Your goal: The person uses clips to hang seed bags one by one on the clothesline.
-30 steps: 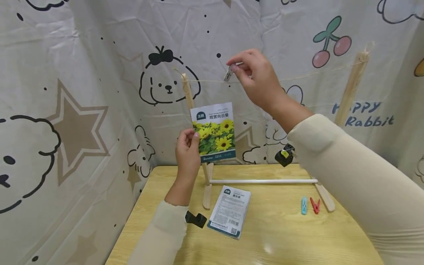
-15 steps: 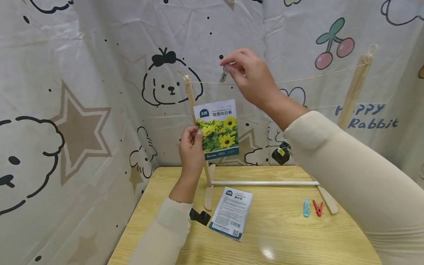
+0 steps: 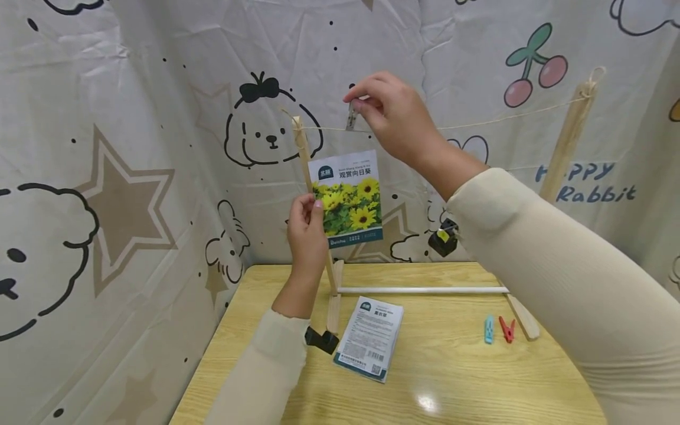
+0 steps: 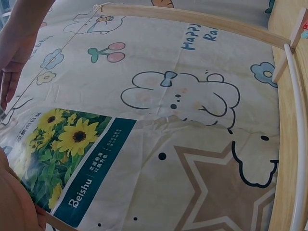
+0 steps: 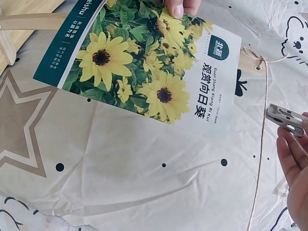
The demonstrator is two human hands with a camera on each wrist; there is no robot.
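Observation:
My left hand [image 3: 308,233] pinches the left edge of a seed packet [image 3: 347,200] with yellow sunflowers on its front, held upright below the string. Above it, my right hand [image 3: 395,118] pinches a grey clothespin [image 3: 351,116] between thumb and fingers. The clothespin's lower end overlaps the thin string [image 3: 326,128] in the head view, and in the right wrist view the clothespin [image 5: 285,119] sits right at the string [image 5: 263,144]. The packet's top edge hangs a little under the string, near the left wooden post [image 3: 300,144].
On the wooden table [image 3: 441,366] lies a stack of seed packets [image 3: 370,337], printed backs up. A blue clothespin [image 3: 489,329] and a red clothespin [image 3: 507,329] lie at the right. A white rod [image 3: 422,290] joins the frame's feet; the right post [image 3: 568,136] carries the string's other end.
My right hand has moved left along the string with the grey clothespin. My left hand has raised the sunflower seed packet slightly, closer to the string.

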